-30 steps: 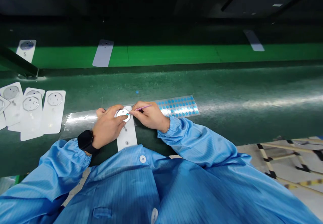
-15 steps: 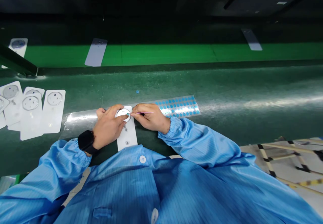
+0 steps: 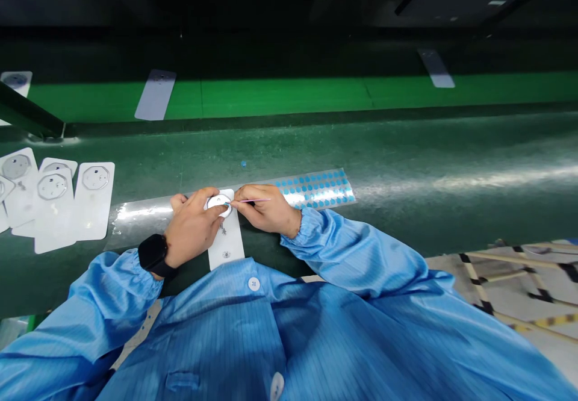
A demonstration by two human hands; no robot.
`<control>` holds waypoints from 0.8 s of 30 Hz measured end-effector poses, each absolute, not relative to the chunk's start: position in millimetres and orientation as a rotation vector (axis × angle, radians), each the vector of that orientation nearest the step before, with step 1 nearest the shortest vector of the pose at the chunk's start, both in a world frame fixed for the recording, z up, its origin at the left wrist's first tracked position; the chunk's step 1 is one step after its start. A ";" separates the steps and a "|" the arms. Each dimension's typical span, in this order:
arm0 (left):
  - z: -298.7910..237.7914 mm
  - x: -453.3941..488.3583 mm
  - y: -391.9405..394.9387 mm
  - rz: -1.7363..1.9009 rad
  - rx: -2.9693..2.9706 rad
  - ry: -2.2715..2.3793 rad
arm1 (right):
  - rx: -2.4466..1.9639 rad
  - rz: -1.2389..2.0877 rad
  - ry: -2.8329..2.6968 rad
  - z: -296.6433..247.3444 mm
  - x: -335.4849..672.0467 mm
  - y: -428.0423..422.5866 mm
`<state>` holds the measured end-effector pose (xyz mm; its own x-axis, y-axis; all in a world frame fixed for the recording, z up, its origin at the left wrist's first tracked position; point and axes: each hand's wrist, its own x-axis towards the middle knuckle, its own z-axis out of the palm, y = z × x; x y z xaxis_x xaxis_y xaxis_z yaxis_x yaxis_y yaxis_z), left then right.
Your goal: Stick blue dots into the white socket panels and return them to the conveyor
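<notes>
Pale cards on the far green conveyor belt (image 3: 155, 94) sit further left than a moment ago. On the nearer green bench (image 3: 406, 148), white cards (image 3: 93, 201) lie in an overlapping group at the left. Next comes a black smartwatch (image 3: 152, 253) on the left hand (image 3: 192, 226), which is closed, gripping a round white disc (image 3: 219, 203) above a white card strip (image 3: 226, 244). The right hand (image 3: 266, 209) pinches a slim pink pick (image 3: 255, 200), its tip at the disc, seemingly carrying a tiny blue dot. Further right lies a clear sheet of blue dots (image 3: 316, 189).
</notes>
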<state>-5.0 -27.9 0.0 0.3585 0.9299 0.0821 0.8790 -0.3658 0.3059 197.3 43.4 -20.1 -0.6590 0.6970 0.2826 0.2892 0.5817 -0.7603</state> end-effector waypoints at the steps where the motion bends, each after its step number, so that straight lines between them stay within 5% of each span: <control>1: 0.0 -5.3 -27.7 0.358 2.408 1.629 | -0.777 0.926 -2.245 -20.1 197.3 43.6; 24: 0.4 -10.3 -21.8 0.327 2.308 1.711 | -0.820 1.024 -2.101 -25.5 193.4 48.5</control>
<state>-10.3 -21.8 0.4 0.2852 0.9579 0.0318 0.9020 -0.2795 0.3290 193.4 48.5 -25.5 -0.5912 0.7569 0.2787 0.2470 0.4988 -0.8308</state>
